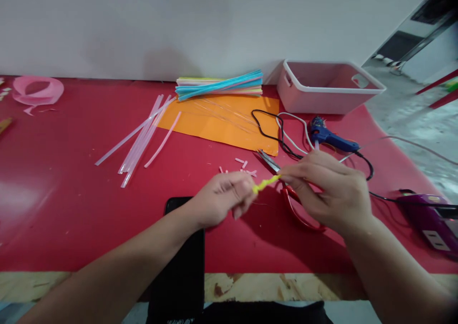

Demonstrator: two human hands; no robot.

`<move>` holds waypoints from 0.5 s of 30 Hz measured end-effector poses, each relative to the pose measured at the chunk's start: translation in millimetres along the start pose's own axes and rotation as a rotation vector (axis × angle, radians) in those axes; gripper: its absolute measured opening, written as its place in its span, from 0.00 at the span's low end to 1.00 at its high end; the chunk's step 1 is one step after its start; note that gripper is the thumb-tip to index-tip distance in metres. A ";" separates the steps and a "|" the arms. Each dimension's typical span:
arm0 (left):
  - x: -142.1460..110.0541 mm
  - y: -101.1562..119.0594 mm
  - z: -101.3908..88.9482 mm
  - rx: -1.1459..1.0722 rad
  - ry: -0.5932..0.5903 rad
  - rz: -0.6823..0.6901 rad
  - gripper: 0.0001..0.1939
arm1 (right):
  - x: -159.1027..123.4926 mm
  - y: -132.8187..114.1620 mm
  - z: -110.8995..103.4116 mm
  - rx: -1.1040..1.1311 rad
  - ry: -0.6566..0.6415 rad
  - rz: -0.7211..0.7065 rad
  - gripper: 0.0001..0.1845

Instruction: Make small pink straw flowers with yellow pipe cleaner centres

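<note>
Both my hands are raised over the red table (71, 209) and pinch the two ends of a short yellow straw piece (265, 183). My left hand (222, 201) grips its left end with closed fingers. My right hand (331, 190) pinches the right end with thumb and fingertips. Red-handled scissors (291, 202) lie on the table under my right hand, blades pointing to the upper left. Small pink straw cuttings (245, 164) are scattered just beyond the hands.
A bundle of coloured straws (220, 84) lies at the back above an orange sheet (222, 121). Clear glue sticks (143, 138) fan out to the left. A white basket (325, 88), blue glue gun (331, 138), cables, purple power strip (431, 219), black phone (181, 266) and pink tape (36, 90).
</note>
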State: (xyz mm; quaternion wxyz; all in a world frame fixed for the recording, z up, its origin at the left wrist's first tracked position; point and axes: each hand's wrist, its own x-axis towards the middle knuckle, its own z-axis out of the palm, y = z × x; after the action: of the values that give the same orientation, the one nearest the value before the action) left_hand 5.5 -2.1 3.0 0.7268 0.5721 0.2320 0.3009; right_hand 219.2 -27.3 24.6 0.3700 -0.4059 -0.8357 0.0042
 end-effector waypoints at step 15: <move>8.8 -7.6 0.6 0.083 0.358 -0.111 0.17 | -2.1 -16.5 1.6 0.430 -0.212 -0.133 0.09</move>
State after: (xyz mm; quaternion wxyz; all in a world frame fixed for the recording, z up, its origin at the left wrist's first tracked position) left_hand 13.5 2.5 -4.2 0.6653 0.5254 0.4009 0.3473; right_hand 207.9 -39.3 27.2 0.3574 -0.2592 -0.8747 0.1999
